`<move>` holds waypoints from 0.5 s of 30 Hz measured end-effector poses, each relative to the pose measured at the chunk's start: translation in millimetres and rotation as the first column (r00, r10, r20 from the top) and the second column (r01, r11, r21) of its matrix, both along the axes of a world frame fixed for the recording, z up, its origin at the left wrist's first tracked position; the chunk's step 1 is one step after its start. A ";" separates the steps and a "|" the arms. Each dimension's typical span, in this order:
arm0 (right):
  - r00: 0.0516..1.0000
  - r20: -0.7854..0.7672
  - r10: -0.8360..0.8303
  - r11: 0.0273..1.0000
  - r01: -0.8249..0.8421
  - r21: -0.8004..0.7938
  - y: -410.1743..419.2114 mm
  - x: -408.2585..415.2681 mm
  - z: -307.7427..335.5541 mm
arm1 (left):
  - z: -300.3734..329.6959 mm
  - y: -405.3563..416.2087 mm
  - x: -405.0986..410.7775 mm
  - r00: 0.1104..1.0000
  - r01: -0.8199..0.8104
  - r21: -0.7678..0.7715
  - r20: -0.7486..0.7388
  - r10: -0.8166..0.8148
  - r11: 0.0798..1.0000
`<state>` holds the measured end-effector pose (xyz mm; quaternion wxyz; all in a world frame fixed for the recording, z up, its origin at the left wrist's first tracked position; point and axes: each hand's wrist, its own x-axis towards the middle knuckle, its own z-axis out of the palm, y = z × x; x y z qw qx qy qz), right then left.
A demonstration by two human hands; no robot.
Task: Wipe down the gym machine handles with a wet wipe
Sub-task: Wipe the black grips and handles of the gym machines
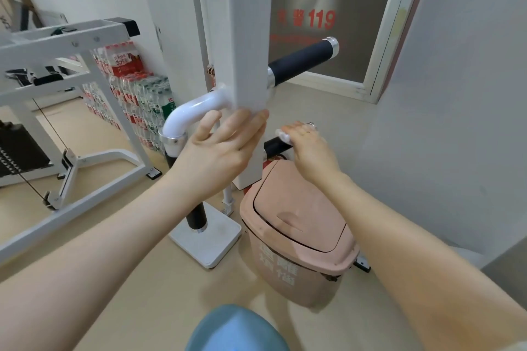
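Observation:
A white square post [242,45] of the gym machine stands in the middle. My left hand [219,148] rests against its lower part with fingers straight. A curved white tube [188,112] leaves the post to the left and runs down into a black grip [196,218]. My right hand [308,145] curls over a short black handle [275,147] low on the post's right side, with a white wet wipe [282,135] bunched under its fingers. Higher up on the right sticks out another black handle [302,61] with a chrome end cap.
A pink swing-lid bin [299,236] stands on the floor right under my right hand. The machine's white base plate [211,242] lies beside it. Left are a white machine frame [65,71] with weight stack and packs of water bottles [137,88]. A grey wall [456,94] closes the right.

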<state>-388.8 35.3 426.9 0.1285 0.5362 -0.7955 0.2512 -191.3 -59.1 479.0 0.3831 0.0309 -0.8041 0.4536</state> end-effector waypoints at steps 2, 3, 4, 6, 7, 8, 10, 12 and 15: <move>0.999 0.031 -0.030 0.996 0.032 -0.081 -1.1 5.4 0.6 | -0.3 0.1 -0.4 1.000 0.000 -0.026 0.005 0.000 1.000; 0.999 0.004 0.051 0.990 -0.050 -0.132 -1.0 16.5 1.4 | -1.2 1.2 -0.7 1.000 0.011 -0.025 -0.002 -0.011 1.000; 0.990 -0.043 0.131 0.978 -0.136 -0.155 1.4 29.0 2.1 | -1.9 2.1 -1.1 1.000 0.026 -0.020 -0.012 -0.026 0.999; 0.957 -0.132 0.258 0.953 -0.275 -0.126 5.4 40.4 2.6 | -2.6 2.7 -1.4 0.998 0.048 -0.020 -0.028 -0.048 0.999; 0.952 -0.129 0.277 0.954 -0.288 -0.082 6.0 36.1 3.7 | -2.2 2.3 -1.3 0.998 0.052 -0.022 -0.032 -0.052 0.998; 0.964 -0.110 0.244 0.966 -0.252 -0.065 5.9 27.7 3.2 | -1.6 1.6 -1.5 0.998 0.054 -0.019 -0.032 -0.055 0.998; 0.998 0.022 0.064 0.994 -0.062 -0.091 4.5 4.3 0.1 | 0.4 0.5 -3.2 0.998 0.060 -0.003 -0.029 -0.060 0.998; 0.990 0.120 -0.077 0.987 0.092 -0.128 3.0 -3.5 -3.0 | 1.3 0.8 -5.0 0.997 0.070 0.014 -0.019 -0.070 0.997; 0.991 0.002 0.133 0.976 -0.131 -0.173 -5.7 20.3 -7.5 | 0.9 1.3 -4.6 0.996 0.090 0.031 -0.023 -0.090 0.995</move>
